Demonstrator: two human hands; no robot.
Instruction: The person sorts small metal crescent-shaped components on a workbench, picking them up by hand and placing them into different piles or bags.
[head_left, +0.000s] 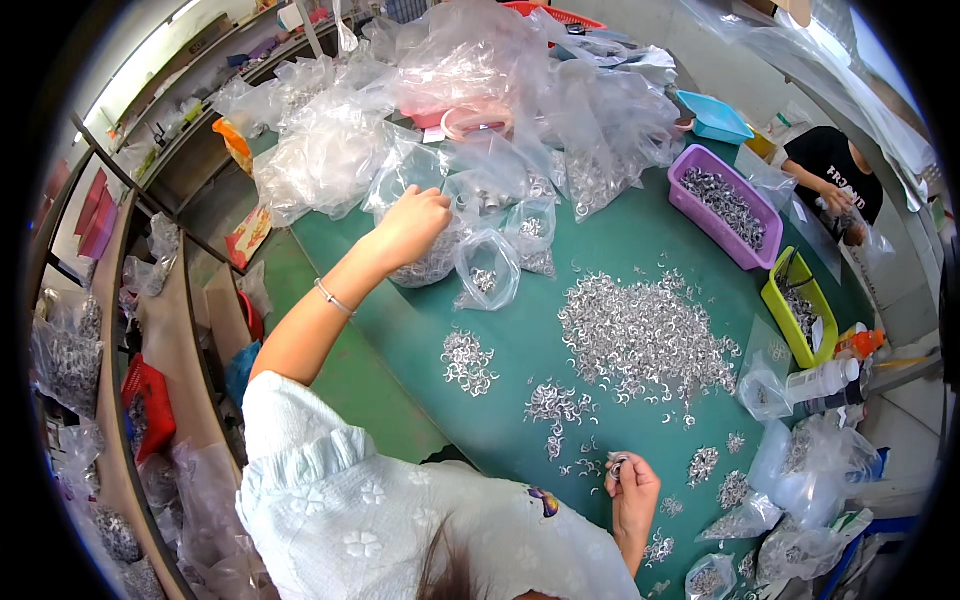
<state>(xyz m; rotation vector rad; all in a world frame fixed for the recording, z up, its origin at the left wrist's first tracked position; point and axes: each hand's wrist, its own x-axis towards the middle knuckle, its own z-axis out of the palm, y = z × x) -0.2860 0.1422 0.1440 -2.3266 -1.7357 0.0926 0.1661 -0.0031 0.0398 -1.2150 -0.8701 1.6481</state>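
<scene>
Currently, left hand (412, 222): upper centre, pinching a clear plastic bag (430, 255) of rings.
Right hand (630, 485): lower right, clenched on small metal rings (617, 466).
Loose pile (645, 335): centre-right on green table (520, 340).
Handling: rings look light, stiff, slippery; best pinched in clusters. Bag is soft; grip its rim.

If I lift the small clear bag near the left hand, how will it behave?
The small clear bag looks thin and crinkled, so it will probably flop and sag. The metal pieces inside likely make it bottom-heavy. Its mouth appears open beside the left hand, so pieces might spill if it is tipped.
</scene>
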